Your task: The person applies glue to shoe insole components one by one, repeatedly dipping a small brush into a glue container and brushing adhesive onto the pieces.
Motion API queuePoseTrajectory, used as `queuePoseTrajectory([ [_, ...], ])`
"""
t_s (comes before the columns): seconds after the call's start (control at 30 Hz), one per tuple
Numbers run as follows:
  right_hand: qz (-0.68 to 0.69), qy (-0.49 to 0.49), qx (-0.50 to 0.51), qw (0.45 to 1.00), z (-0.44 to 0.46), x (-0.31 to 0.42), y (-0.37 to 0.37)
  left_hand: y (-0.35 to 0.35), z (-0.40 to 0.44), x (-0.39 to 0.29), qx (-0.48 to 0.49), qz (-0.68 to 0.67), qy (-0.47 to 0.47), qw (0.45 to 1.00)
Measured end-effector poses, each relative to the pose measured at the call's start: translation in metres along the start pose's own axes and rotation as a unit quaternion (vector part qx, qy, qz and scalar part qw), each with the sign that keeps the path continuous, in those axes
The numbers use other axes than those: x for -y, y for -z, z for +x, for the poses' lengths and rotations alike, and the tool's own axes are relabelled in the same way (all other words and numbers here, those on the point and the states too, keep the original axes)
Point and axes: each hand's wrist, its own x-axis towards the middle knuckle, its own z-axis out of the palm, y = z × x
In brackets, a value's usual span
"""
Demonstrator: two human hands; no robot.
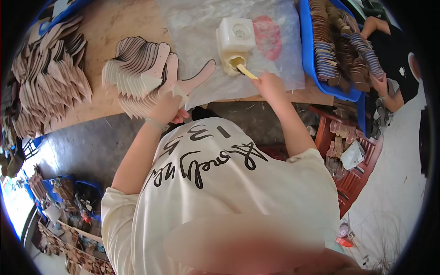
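My right hand is closed round the handle of a yellowish brush, whose far end is in the mouth of a white plastic bottle lying on the plastic sheet. At the front edge of the table, my left hand is closed on a pale pink, sole-shaped piece with a dark edge; the finger grip is partly hidden. Right beside that hand lies a fanned stack of similar pieces with whitish ends.
More pink pieces are piled at the left. Clear plastic with a red patch covers the table's middle. A blue crate of soles stands right, where another person's arm reaches. A red rack stands below.
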Motion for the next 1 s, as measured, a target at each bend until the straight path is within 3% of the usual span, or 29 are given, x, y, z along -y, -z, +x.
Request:
queuePoseTrajectory([
  [0.13, 0.071, -0.003, 0.024, 0.997, -0.021, -0.001, 0.018, -0.002, 0.025, 0.019, 0.094, -0.221, 0.071, 0.968],
  [0.23, 0.206, 0.022, 0.063, 0.976, -0.029, 0.011, 0.015, -0.013, 0.037, 0.026, 0.064, -0.303, 0.096, 0.946],
  [0.43, 0.420, 0.090, 0.164, 0.888, -0.033, 0.032, -0.052, -0.021, 0.048, 0.029, 0.051, -0.344, 0.128, 0.929],
  [0.57, 0.420, 0.083, 0.187, 0.884, -0.033, 0.041, -0.072, -0.019, 0.054, 0.032, 0.057, -0.374, 0.130, 0.917],
  [0.77, 0.215, 0.158, 0.059, 0.962, -0.023, 0.054, -0.073, -0.017, 0.056, 0.035, 0.055, -0.391, 0.154, 0.906],
  [1.0, 0.096, 0.114, -0.009, 0.989, -0.012, 0.063, -0.062, -0.026, 0.047, 0.028, 0.055, -0.392, 0.149, 0.906],
])
